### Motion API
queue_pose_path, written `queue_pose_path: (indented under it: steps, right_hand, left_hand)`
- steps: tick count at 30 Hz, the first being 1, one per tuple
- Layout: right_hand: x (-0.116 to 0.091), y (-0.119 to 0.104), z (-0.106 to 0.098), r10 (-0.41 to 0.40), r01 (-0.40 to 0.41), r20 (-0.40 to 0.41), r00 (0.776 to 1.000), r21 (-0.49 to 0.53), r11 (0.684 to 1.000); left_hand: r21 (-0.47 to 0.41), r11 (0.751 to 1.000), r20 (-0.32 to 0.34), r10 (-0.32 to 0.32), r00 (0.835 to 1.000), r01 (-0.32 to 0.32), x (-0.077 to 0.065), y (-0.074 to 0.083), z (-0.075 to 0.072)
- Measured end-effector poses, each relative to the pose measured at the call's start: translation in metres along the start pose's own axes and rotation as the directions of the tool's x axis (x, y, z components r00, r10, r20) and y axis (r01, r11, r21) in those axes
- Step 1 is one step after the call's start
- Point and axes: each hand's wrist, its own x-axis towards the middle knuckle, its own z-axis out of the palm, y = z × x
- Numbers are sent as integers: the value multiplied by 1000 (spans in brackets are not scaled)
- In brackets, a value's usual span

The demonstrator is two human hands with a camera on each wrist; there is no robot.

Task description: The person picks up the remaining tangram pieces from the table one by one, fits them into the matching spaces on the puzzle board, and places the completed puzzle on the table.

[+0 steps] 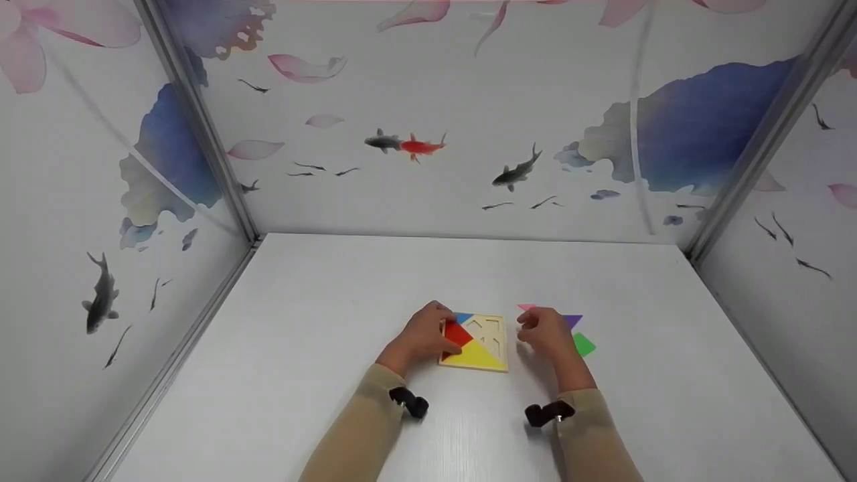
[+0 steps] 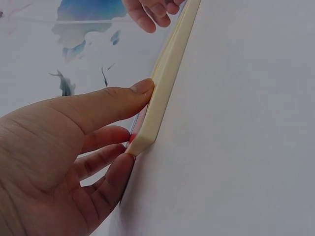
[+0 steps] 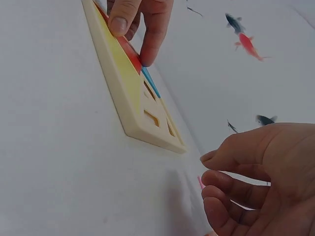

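A wooden tangram tray (image 1: 505, 351) lies on the white table. Set in it are a large yellow triangle (image 1: 477, 357), a red piece (image 1: 458, 333) and a blue piece (image 1: 462, 317), with bare recesses at its right. My left hand (image 1: 424, 331) grips the tray's left side, thumb at the near edge and fingers over the red piece. To the right of the tray hovers my right hand (image 1: 550, 335), its fingers loosely curled with nothing visible between them. Around it lie a pink piece (image 1: 526, 306), a purple piece (image 1: 574, 320) and a green piece (image 1: 584, 345), partly hidden by the hand.
White panels with painted fish and petals enclose the table (image 1: 321, 281) at the back and both sides. Metal posts (image 1: 204, 127) stand at the back corners. A small black wrist device (image 1: 410, 403) is strapped over each sleeve.
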Motion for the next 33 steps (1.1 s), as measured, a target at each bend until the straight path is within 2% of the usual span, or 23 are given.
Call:
queue_pose_path:
  steps: [5,12,16,20,24,33]
  right_hand:
    - [0,7,-14,33,-33,-18,999,-6,999]
    - [-3,15,-29,28,-32,-57,998,-73,997]
    - [-7,20,-35,18,-27,-73,997,-126,992]
    - [-9,22,-38,8,-19,-68,998,-166,986]
    - [-10,21,-40,25,-32,-46,999,-171,985]
    - [-13,17,-40,7,-18,-38,999,-291,957]
  left_hand:
    - [8,1000,0,0,1000,0,-1,2,-1]
    - [-5,1000,2,-17,1000,17,-3,4,-2]
    - [-5,1000,4,13,1000,-13,-2,1,-2]
    - [2,999,2,44,999,-44,0,-2,-1]
    - [-2,999,3,42,999,-42,0,-4,-1]
    - [-19,999,2,45,999,-45,-1,-3,-2]
